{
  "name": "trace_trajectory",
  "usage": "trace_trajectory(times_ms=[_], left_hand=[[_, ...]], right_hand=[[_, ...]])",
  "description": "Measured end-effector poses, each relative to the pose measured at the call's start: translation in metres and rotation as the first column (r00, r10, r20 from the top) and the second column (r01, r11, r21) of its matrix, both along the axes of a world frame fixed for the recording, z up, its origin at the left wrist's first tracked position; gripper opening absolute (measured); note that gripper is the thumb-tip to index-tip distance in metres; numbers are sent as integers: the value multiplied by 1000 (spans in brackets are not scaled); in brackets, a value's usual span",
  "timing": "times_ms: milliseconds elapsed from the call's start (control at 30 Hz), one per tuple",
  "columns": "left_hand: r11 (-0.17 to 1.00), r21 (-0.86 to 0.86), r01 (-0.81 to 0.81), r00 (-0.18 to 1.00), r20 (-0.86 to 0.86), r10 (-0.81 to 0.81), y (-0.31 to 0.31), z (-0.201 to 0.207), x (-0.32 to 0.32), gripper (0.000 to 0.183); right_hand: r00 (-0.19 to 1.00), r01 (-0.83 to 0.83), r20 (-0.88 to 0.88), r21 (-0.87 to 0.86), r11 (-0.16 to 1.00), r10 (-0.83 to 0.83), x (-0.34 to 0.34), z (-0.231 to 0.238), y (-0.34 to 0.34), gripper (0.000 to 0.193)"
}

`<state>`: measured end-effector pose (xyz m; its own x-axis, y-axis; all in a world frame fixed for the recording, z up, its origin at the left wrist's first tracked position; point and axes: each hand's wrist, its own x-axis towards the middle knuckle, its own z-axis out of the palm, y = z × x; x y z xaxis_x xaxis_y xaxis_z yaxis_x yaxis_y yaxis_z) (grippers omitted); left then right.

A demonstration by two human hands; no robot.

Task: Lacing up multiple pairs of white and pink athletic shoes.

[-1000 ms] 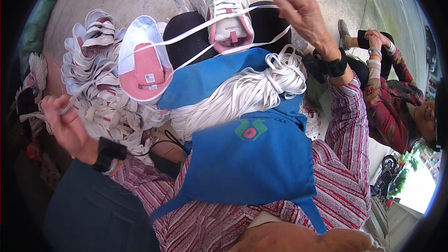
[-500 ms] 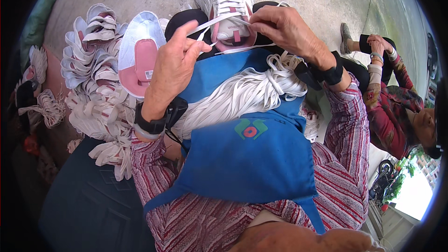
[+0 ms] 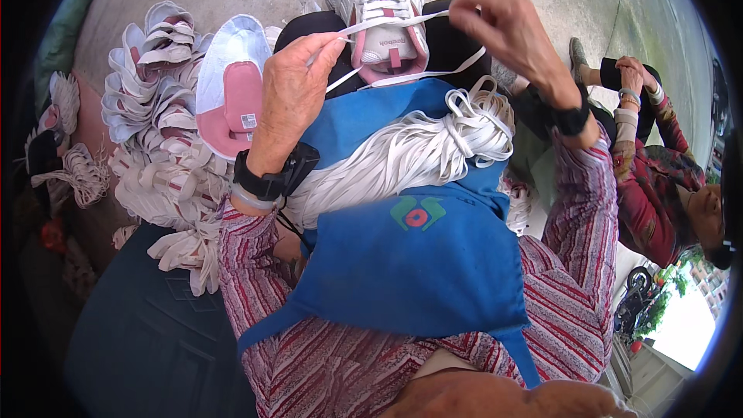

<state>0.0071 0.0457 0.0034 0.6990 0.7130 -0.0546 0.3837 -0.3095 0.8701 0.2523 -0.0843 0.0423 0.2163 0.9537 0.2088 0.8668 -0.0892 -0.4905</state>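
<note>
A white and pink sneaker (image 3: 387, 40) rests between my knees, its front laced with white lace. My left hand (image 3: 298, 81) is closed in a pinch on the white shoelace (image 3: 402, 22), just left of the sneaker's tongue. Off to the right of the shoe, my right hand (image 3: 499, 27) is closed on the same lace, its fingers partly blurred. One stretch runs nearly taut between the hands across the shoe, and another loop sags over the sneaker's collar. On the blue apron (image 3: 418, 263) in my lap lies a thick bundle of white shoelaces (image 3: 402, 147).
Left of me are a pink and white shoe upper (image 3: 244, 97) and a heap of white shoe uppers (image 3: 166, 124). Further left hangs another lace bundle (image 3: 81, 174). A person (image 3: 650, 170) sits at the right with hands together. A dark blue surface (image 3: 162, 333) is at lower left.
My right hand has moved away to the right and up, drawing the lace out across the shoe. My left hand has turned slightly and stays near the shoe's left side.
</note>
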Motion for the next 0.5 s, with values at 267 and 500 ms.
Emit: trace_trajectory(times_ms=[267,500], left_hand=[[989,-146,23,1000,23,-20,8,5,15,23],[998,65,0,1000,-27,2,8,1,19,20]], right_hand=[[925,-353,-1,-378,856,381,-22,-12,-24,15],[957,-245,61,-356,902,284,6,-2,-34,7]])
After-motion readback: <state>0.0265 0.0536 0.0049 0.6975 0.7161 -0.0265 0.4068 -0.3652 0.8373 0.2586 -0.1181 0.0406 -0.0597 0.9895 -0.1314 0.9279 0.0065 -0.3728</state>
